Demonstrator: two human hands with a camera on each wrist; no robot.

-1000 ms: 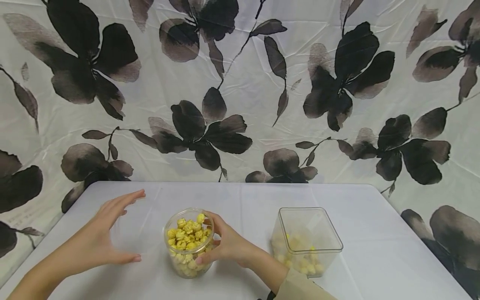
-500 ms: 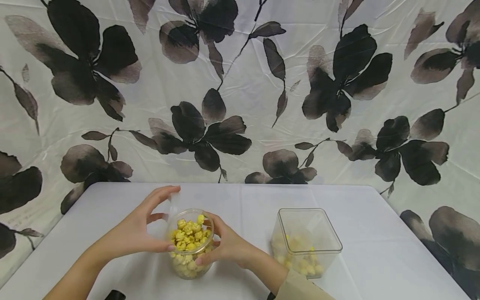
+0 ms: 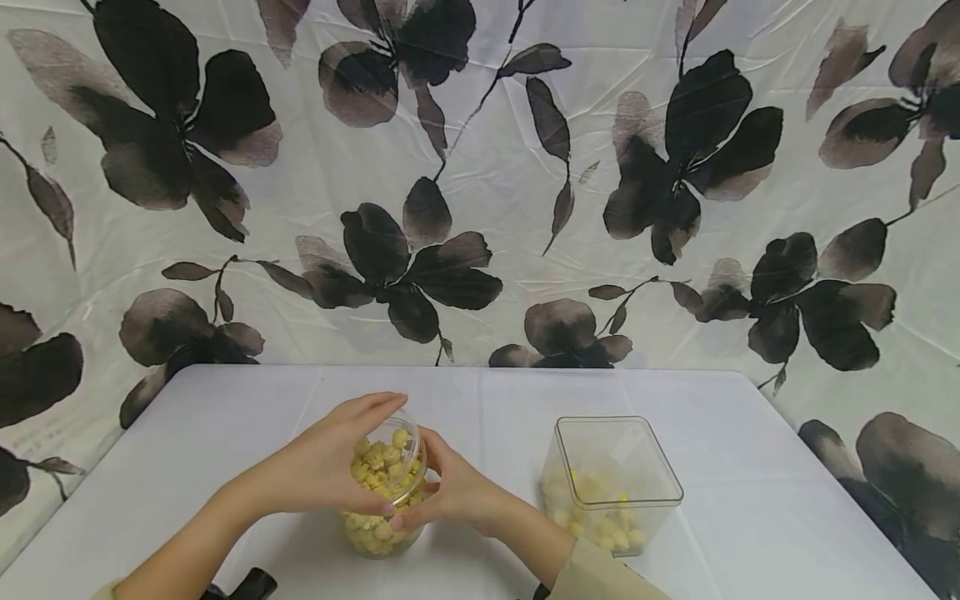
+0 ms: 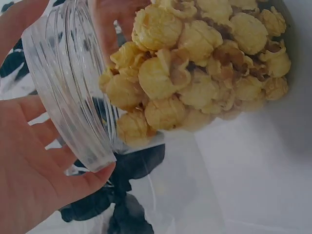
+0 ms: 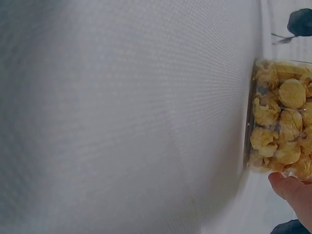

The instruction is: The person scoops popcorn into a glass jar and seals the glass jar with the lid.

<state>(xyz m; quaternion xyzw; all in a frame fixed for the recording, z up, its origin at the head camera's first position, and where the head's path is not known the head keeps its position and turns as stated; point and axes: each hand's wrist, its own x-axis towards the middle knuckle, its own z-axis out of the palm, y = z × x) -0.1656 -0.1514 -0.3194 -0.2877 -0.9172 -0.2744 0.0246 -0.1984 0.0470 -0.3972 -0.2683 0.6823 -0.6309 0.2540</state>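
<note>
A round clear jar (image 3: 377,537) full of yellow popcorn (image 3: 381,463) stands upright on the table. My right hand (image 3: 461,490) grips it from the right, thumb in front; in the right wrist view a finger (image 5: 292,192) touches its side. My left hand (image 3: 322,468) pinches a clear ridged lid (image 4: 63,92) by its rim, between thumb and fingers. The lid is at the jar's mouth; whether it sits level there I cannot tell. In the head view the left hand hides the jar's left side.
To the right stands a square clear container (image 3: 611,467) with some popcorn low inside. White cloth covers the table (image 3: 480,400), and a floral sheet (image 3: 480,183) hangs behind it. A black object (image 3: 255,585) shows by the left forearm at the bottom edge.
My left hand has moved right, from beside the jar to over its mouth, carrying the clear lid. The right hand and jar have stayed in place.
</note>
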